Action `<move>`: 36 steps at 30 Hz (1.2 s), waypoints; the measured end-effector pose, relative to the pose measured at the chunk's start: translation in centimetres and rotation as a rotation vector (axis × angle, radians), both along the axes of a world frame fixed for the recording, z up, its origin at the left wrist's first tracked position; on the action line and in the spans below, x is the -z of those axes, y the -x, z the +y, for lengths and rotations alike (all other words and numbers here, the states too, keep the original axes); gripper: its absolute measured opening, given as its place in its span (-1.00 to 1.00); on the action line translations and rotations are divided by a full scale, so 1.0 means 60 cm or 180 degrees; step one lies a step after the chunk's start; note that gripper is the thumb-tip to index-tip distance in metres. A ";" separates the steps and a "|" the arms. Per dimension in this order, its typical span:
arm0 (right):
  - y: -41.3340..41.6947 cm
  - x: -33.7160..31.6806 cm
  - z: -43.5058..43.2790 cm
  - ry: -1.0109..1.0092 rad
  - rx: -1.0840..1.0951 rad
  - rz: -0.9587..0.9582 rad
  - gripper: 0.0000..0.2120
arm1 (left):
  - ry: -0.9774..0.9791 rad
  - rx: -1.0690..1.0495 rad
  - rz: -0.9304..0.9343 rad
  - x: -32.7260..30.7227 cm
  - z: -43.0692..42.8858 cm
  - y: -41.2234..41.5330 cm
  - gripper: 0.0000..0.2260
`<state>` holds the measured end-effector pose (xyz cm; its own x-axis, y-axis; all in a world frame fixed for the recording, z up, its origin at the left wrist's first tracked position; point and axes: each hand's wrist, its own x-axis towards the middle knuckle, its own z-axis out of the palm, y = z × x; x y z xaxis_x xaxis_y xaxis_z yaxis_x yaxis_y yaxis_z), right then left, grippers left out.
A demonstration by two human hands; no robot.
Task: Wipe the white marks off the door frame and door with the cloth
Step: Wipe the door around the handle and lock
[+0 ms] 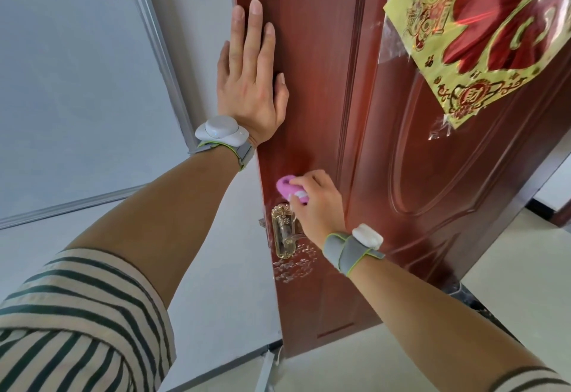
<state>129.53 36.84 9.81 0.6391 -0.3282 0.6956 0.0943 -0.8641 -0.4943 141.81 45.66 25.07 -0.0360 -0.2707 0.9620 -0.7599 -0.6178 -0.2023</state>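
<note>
White wall (pixel 222 283), grey trim strip (pixel 157 51) crossing it; pale floor (pixel 370 373); bright even light.

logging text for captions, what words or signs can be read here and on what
"财", likely: round medallion low on the foil decoration on the door.
Characters on the decoration's scroll: too warped to read.
Embossing on the handle plate: too blurred to read.

A gold metal handle plate (pixel 281 230) is mounted on the reddish-brown panelled wooden door (pixel 309 67), white smeared marks (pixel 293 268) are spread just below it, and a red-and-gold foil decoration (pixel 482 29) is taped higher up.
</note>
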 end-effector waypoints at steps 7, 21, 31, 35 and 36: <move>-0.017 0.043 0.093 0.0518 -0.1070 0.1383 -0.79 | 0.0005 0.0018 0.0040 0.004 0.004 -0.002 -0.52; 0.030 0.009 -0.029 0.0139 0.0258 0.1625 -0.72 | 0.0054 -0.0053 0.0011 0.004 0.006 -0.001 -0.52; -0.005 0.030 0.052 0.0566 -0.0172 0.1467 -0.84 | 0.0044 -0.0083 0.0043 0.003 0.006 0.002 -0.52; 0.011 0.072 0.100 0.0796 -0.1424 0.2897 -0.71 | 0.0049 -0.0067 0.0045 0.005 0.007 -0.001 -0.52; 0.016 0.075 0.101 0.0701 -0.1474 0.2711 -0.73 | 0.0048 -0.0065 0.0041 0.005 0.008 -0.002 -0.52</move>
